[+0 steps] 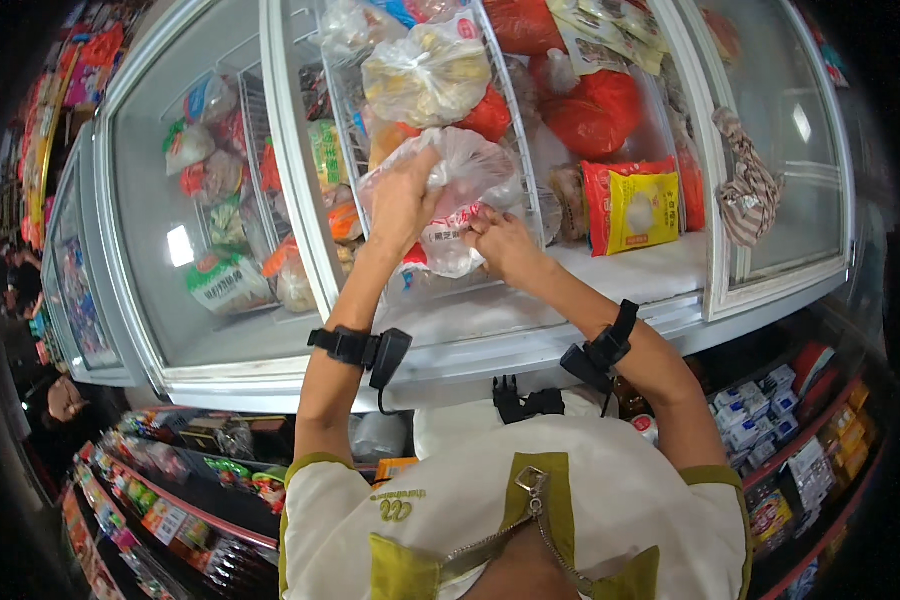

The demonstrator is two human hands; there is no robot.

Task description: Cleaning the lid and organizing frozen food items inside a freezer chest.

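Note:
A clear plastic bag with red print (pixel 484 169) lies on other bagged goods in a white wire basket of the open chest freezer. My left hand (pixel 409 199) grips the gathered plastic at its left side. At the bag's lower right, my right hand (pixel 502 240) pinches the plastic with its fingertips. Just beyond sits a knotted clear bag of pale yellow food (pixel 427 75). Red plastic bags (pixel 592 112) lie to the right, above a red and yellow food packet (pixel 634 206). What the held bag contains is hard to make out.
Sliding glass lids with white frames (pixel 289 150) flank the opening. A striped cloth (pixel 750 184) hangs on the right frame. The freezer's front edge (pixel 495 360) runs between me and the baskets. Shelves of packaged goods (pixel 172 495) stand low at left and right. A person (pixel 26 281) is at far left.

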